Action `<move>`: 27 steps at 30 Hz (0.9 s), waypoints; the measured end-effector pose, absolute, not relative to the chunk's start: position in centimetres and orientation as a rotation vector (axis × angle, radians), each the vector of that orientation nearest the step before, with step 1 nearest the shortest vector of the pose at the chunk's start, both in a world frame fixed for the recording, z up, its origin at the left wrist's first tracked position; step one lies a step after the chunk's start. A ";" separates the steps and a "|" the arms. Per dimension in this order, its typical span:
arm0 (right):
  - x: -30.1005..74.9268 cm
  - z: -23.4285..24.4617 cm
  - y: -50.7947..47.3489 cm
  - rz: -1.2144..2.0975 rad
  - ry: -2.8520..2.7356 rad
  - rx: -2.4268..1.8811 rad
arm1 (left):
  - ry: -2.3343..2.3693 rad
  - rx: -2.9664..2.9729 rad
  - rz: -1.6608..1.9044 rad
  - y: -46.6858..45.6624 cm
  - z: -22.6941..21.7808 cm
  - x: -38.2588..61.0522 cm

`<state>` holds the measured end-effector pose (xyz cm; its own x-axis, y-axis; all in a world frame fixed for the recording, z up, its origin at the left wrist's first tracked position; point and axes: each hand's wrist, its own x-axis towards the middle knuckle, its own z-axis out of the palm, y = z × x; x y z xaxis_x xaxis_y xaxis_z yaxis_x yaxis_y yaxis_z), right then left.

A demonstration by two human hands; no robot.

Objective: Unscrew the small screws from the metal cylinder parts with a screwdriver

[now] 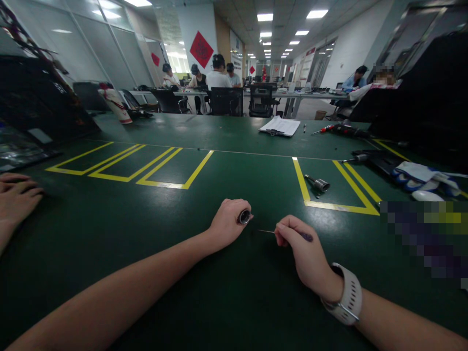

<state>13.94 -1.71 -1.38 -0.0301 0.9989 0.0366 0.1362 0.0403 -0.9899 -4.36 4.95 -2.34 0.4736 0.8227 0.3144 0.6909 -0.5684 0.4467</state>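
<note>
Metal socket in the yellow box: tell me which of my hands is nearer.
Right. The right hand, pinching a thin tool, lies just below-left of the metal socket; the left hand, holding a small metal ring, sits farther left.

No writing here can be read for certain. The red diamond sign [201, 49] on the white pillar [186, 24] bears a dark character, possibly a festive one (too small to make out). The wall posters [307, 62] show only blur.
</note>
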 end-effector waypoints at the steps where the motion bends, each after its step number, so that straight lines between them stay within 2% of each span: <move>1: 14.0 -1.4 -1.6 1.131 -1.345 -1.282 | 1.294 2.466 0.737 4.9 -2.3 -4.4; 11: 14.4 -0.6 -1.6 0.946 -1.673 -1.220 | 1.283 2.443 0.727 4.9 -2.1 -4.3; 20: 14.5 -0.8 -1.6 0.920 -1.458 -1.242 | 1.272 2.394 0.743 4.8 -2.1 -4.3; 27: 14.6 -1.2 -1.7 1.005 -1.483 -1.042 | 1.311 2.371 0.788 5.1 -2.2 -4.4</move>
<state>14.55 -1.75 -1.24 -0.1062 0.9580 0.2664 0.1076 0.2774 -0.9547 -4.39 5.07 -2.19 0.4273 0.8488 0.3112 0.6730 -0.5286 0.5174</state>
